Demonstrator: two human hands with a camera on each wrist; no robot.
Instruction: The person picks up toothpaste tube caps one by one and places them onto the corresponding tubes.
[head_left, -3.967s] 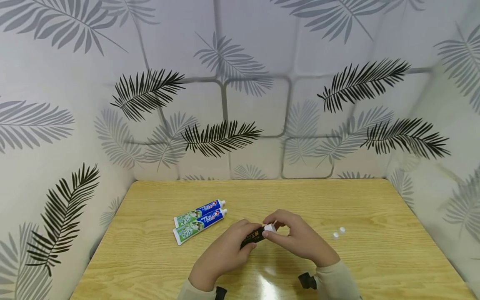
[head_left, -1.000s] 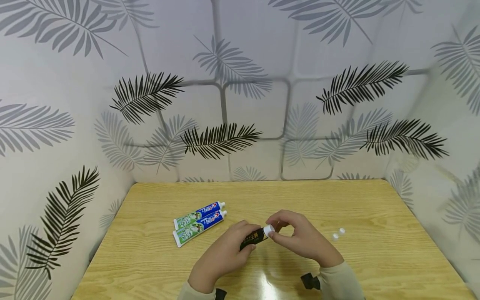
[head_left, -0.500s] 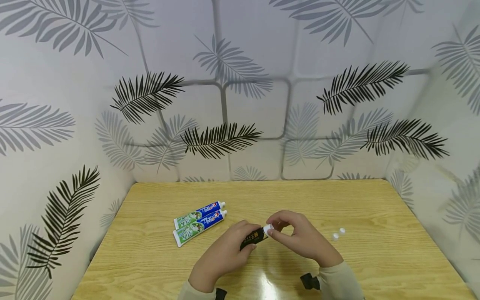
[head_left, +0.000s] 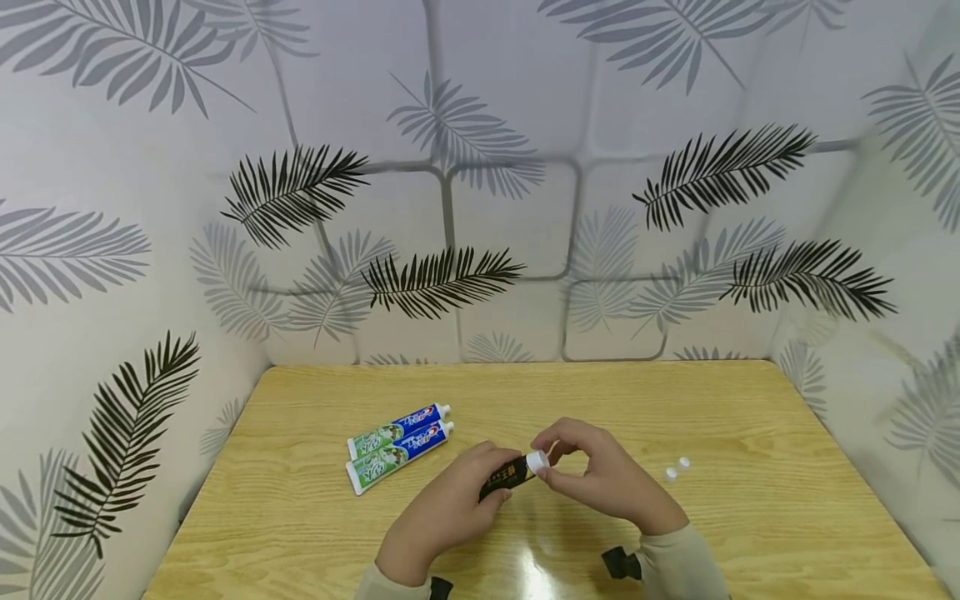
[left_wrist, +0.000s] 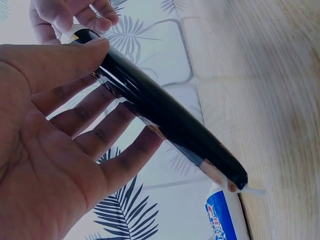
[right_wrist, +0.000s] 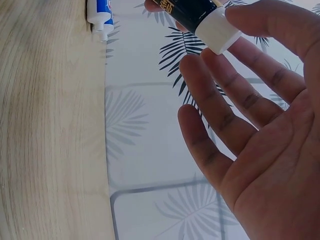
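Observation:
A black toothpaste tube (head_left: 504, 478) with gold lettering is held above the wooden table, its white cap (head_left: 536, 461) pointing right. My left hand (head_left: 448, 508) grips the tube's body, thumb on one side and fingertips along the other, as the left wrist view shows. At the cap end, my right hand (head_left: 603, 477) pinches the cap with thumb (right_wrist: 245, 16) and index finger, while its other fingers stay loosely bent. The tube's flat tail (left_wrist: 252, 190) reaches out past the left hand's fingers in the left wrist view.
Two blue-and-green toothpaste tubes (head_left: 401, 454) lie side by side at the left, their uncapped nozzles facing right. Two small white caps (head_left: 671, 474) sit on the table (head_left: 765, 500) to the right of my right hand. A leaf-patterned backdrop (head_left: 510, 325) rises behind the table.
The right hand's fingers shift back and forth around the white cap, now nearer its outer end than in the oldest frame. The left hand keeps its hold; the tubes and loose caps stay put.

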